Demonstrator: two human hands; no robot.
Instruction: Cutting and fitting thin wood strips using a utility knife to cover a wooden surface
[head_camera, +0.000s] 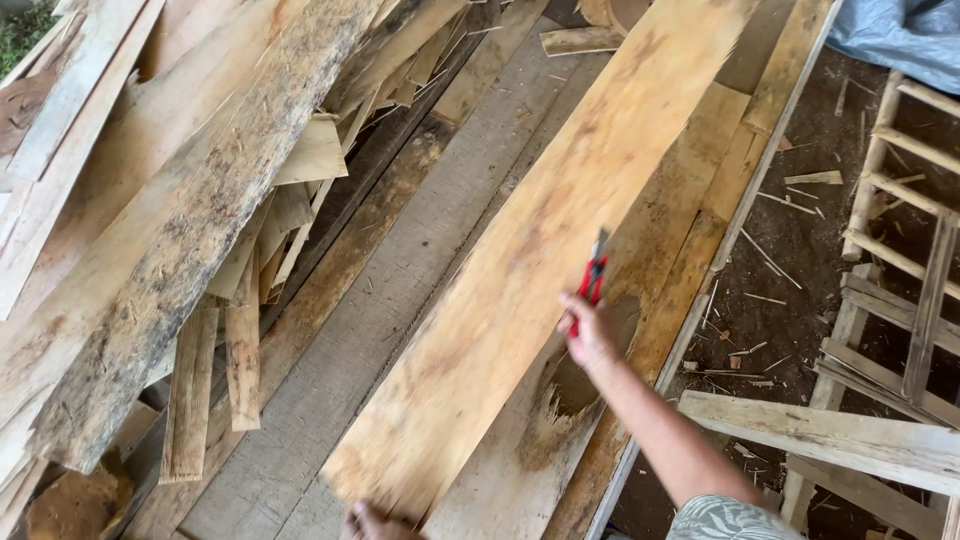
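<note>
The head camera looks down at a pile of wood. The right hand (588, 335) is curled tight around a pair of pliers with red handles and a grey metal tip (594, 272). The pliers point up and away from the person, and the tip sits over the long, pale yellow wooden plank (530, 250). This plank runs from the bottom middle of the picture up to the top right. Its near end is rough and splintered.

The left hand (375, 523) shows only a little at the very bottom edge — it touches the near end of the yellow plank. I cannot tell if its fingers are spread or closed, because most of the hand is cut off.

The yellow plank lies on a flat layer of old grey and brown boards (400, 300). Just right of the right hand there is a dark broken hole in a brown board (580, 385), with torn wood at its edge.

To the left, a big rough plank with dark mouldy spots (190, 240) leans across a heap of thin wood scraps (250, 300).

To the right, past the edge of the boards, is a dirt floor with small wood chips (790, 260). A frame of thin wooden slats (900, 260) lies there — and a blue-grey plastic sheet (900, 35) fills the top right corner.
</note>
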